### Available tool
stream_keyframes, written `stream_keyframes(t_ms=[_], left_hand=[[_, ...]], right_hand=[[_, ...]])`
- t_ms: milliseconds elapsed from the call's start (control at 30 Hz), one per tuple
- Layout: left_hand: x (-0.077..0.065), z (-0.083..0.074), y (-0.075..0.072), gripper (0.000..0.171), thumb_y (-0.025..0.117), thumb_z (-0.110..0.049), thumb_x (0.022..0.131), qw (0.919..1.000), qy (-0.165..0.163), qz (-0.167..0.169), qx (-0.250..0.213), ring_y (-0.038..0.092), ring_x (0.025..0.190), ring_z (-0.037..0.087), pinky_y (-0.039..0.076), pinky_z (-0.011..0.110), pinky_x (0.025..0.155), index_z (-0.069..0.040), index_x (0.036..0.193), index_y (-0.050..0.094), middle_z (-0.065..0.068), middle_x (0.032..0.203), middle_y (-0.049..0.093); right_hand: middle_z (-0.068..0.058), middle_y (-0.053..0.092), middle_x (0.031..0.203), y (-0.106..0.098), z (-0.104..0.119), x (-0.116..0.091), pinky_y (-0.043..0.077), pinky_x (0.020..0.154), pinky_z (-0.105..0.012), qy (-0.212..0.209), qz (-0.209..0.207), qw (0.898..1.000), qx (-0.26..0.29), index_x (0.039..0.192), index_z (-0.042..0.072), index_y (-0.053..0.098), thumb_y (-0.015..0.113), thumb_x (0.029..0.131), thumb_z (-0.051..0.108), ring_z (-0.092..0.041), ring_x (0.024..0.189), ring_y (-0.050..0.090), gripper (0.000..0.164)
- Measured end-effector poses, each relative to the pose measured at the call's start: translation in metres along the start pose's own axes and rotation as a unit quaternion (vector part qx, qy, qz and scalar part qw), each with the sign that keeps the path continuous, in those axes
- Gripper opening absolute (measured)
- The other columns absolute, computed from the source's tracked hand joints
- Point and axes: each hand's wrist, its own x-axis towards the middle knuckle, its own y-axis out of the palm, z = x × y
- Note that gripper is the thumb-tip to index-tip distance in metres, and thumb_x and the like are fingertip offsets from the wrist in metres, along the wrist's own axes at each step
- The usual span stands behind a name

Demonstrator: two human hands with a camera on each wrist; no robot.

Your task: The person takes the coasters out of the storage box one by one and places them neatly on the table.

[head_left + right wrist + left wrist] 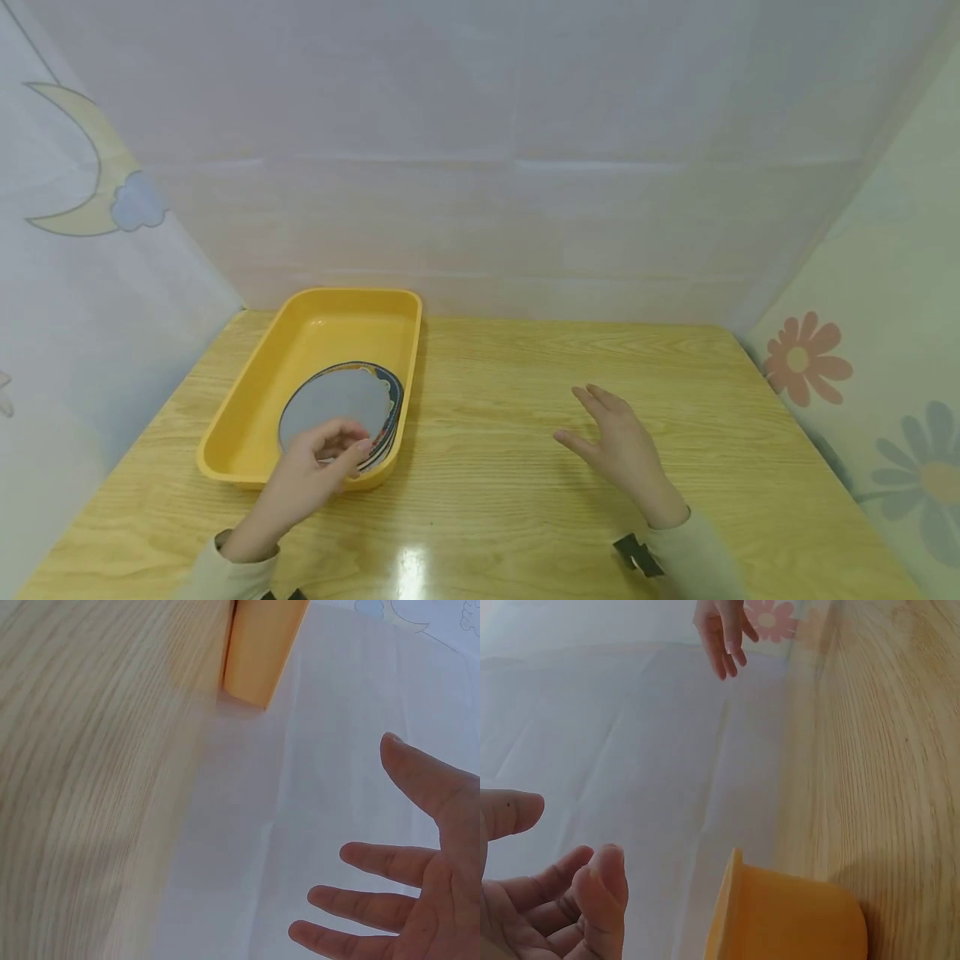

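In the head view, my left hand point(318, 467) hovers over the near right corner of a yellow tray point(251, 417), its fingers loosely curled. Nothing shows between its thumb and fingers in the left wrist view. Inside the tray lies a stack of round, flat discs point(337, 400); the top one is plain grey, and dark, patterned edges peek out beneath it. The left hand partly hides the stack's near side. To the right, my right hand point(618, 442) is held above the wooden table with fingers extended and thumb apart, holding nothing.
The tray stands on the left of the wooden table point(495, 400). A pale cloth point(480, 208) hangs along the back edge, with printed cloth on both sides: a moon point(90, 167) at left, flowers point(808, 358) at right.
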Motion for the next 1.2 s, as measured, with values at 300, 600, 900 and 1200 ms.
stream_keyframes(t_ms=[300,600,900,1200], left_hand=[[-0.017,0.014,-0.02,0.024,0.053,-0.016,0.093,0.9983,-0.041,0.033,-0.023,0.062,0.067,0.021,0.053,0.034,0.052,0.007,0.095,0.059,0.017,0.08,0.063],[-0.024,0.031,-0.037,0.036,0.045,-0.018,0.097,0.9836,-0.099,0.133,-0.07,0.064,0.077,0.024,0.055,0.039,0.061,0.015,0.098,0.06,0.021,0.089,0.063],[-0.03,0.061,-0.05,0.05,0.035,-0.025,0.1,0.9599,-0.171,0.173,-0.139,0.064,0.082,0.027,0.054,0.04,0.067,0.021,0.104,0.054,0.021,0.095,0.064],[-0.035,0.077,-0.055,0.061,0.032,-0.034,0.1,0.9591,-0.211,0.158,-0.104,0.065,0.079,0.025,0.054,0.036,0.068,0.023,0.105,0.053,0.021,0.091,0.065]], right_hand=[[-0.027,0.048,0.126,0.002,-0.003,-0.001,0.044,0.082,-0.058,0.005,0.006,1.0,0.01,0.125,-0.002,0.052,0.073,0.076,0.034,-0.045,0.112,0.045,0.064],[-0.027,0.047,0.126,0.004,-0.001,0.0,0.043,0.082,-0.059,0.003,0.007,1.0,0.015,0.125,-0.003,0.052,0.072,0.076,0.033,-0.046,0.112,0.045,0.064],[-0.027,0.047,0.126,0.006,-0.003,0.001,0.043,0.082,-0.058,0.005,0.007,1.0,0.015,0.125,-0.003,0.052,0.072,0.077,0.033,-0.045,0.112,0.045,0.063],[-0.027,0.048,0.125,0.009,-0.002,0.002,0.043,0.082,-0.058,-0.004,0.009,1.0,0.017,0.124,-0.003,0.053,0.073,0.076,0.033,-0.045,0.111,0.046,0.063]])
